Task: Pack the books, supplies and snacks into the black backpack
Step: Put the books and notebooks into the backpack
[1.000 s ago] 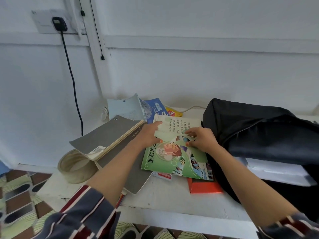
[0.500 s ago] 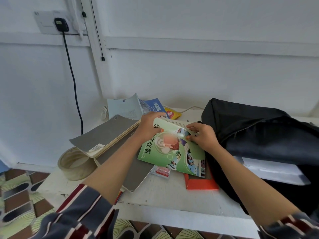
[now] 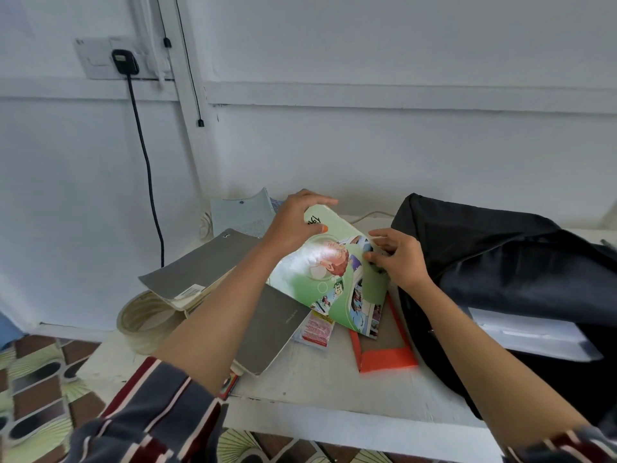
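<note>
A green picture book [image 3: 329, 279] is tilted up off the table, its far edge raised. My left hand [image 3: 293, 222] grips that top edge, thumb on the cover. My right hand [image 3: 397, 253] pinches the book's right edge beside the black backpack [image 3: 507, 262], which lies on its side at the right with a white sheet or book [image 3: 531, 332] showing in its opening. Under the green book lie an orange-framed flat thing [image 3: 387, 357] and a red-and-white snack packet [image 3: 317, 330]. Grey notebooks [image 3: 200, 265] are stacked at the left.
A roll of tape [image 3: 143, 320] sits under the grey notebooks at the table's left edge. A pale blue book [image 3: 240, 215] stands against the wall behind. A black cable [image 3: 147, 168] hangs from a wall socket. The white table's front edge [image 3: 334, 429] is near me.
The green book lay flat a second ago. Both hands have lifted and tilted it upward, uncovering the snack packet and more of the orange-framed thing beneath.
</note>
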The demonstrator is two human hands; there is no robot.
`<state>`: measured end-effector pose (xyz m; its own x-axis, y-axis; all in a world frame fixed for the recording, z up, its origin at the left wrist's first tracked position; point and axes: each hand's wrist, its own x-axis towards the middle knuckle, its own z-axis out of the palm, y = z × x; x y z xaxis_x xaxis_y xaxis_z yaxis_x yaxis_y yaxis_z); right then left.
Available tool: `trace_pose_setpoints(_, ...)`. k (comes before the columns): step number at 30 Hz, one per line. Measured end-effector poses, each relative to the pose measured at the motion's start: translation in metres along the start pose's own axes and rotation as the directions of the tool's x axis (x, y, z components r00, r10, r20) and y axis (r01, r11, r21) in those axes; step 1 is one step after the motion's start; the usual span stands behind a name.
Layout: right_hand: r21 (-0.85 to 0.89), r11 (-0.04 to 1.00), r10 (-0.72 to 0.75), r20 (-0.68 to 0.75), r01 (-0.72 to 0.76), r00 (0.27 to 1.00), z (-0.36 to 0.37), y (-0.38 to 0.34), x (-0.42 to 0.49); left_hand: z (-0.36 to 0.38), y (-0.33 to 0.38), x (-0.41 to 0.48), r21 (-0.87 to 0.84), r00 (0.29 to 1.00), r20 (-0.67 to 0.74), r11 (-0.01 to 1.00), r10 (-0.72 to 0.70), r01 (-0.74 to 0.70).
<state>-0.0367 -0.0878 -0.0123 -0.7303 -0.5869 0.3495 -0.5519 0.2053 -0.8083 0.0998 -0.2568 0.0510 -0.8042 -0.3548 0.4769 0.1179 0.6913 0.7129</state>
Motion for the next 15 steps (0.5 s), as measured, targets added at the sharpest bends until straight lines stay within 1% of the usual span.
trace_pose_setpoints(2, 0.062, 0.998, -0.008, -0.036, 0.010, 0.999, 0.000, -0.005, 0.001, -0.006, 0.006, 0.003, 0.003, 1.000, 0.000, 1.000, 0.007, -0.007)
trace_pose_setpoints(5, 0.166, 0.984, -0.046, -0.101, 0.063, 0.994, -0.006, -0.017, 0.006, -0.015, 0.014, 0.005, -0.011, 0.999, -0.041, 1.000, 0.002, -0.002)
trace_pose_setpoints(11, 0.242, 0.954, -0.154, -0.119, 0.179, 0.981, -0.025, -0.048, 0.016, -0.028, 0.028, 0.008, -0.091, 0.989, -0.144, 0.994, 0.041, -0.055)
trace_pose_setpoints(15, 0.235, 0.939, -0.233, -0.096, 0.250, 0.968, -0.040, -0.068, 0.020, -0.034, 0.039, 0.007, -0.106, 0.974, -0.189, 0.984, 0.125, -0.146)
